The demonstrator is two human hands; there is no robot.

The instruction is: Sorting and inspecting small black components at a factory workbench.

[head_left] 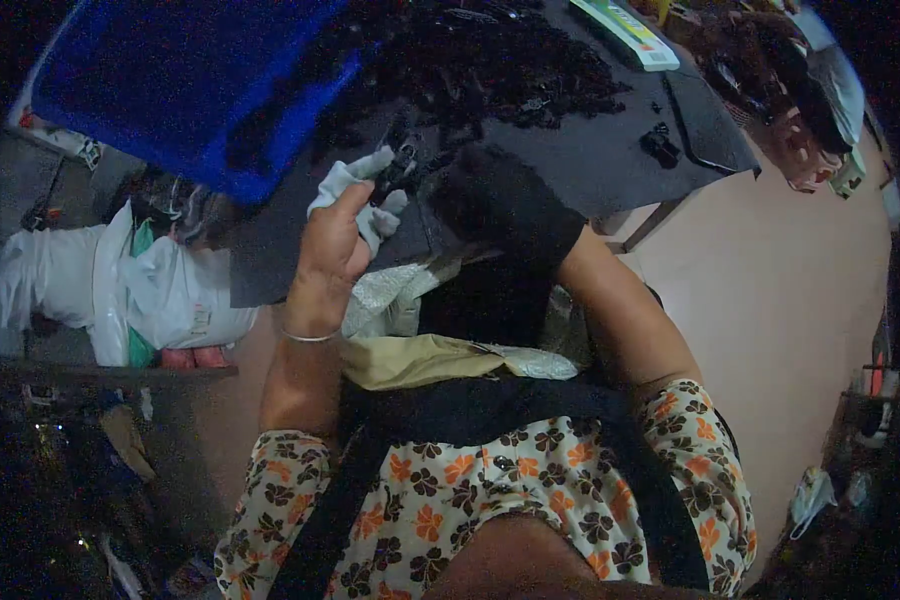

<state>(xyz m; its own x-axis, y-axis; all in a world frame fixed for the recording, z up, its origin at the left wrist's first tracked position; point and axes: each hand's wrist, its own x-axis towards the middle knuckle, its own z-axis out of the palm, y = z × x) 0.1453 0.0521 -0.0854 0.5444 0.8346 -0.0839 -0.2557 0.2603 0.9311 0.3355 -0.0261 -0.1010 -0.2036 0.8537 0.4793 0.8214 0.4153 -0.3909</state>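
Observation:
My left hand (342,220), with whitish-grey covering on its fingers and a bare thumb, pinches a small black part (400,168) above the dark tabletop. The part's exact kind is too dim to make out. Just right of it is my right hand (505,205) in a black glove. Its fingers blend into the dark surface, so their pose and anything in them are hidden. Beyond both hands a loose heap of small black pieces (480,75) spreads over the dark grey work surface (610,160).
A bright blue sheet (180,80) covers the upper left. At the right lie a small black piece (660,145), a thin bent black rod (682,110) and a white-and-green strip (630,35). White plastic bags (175,285) stand left. Cream fabric (420,360) lies over my lap.

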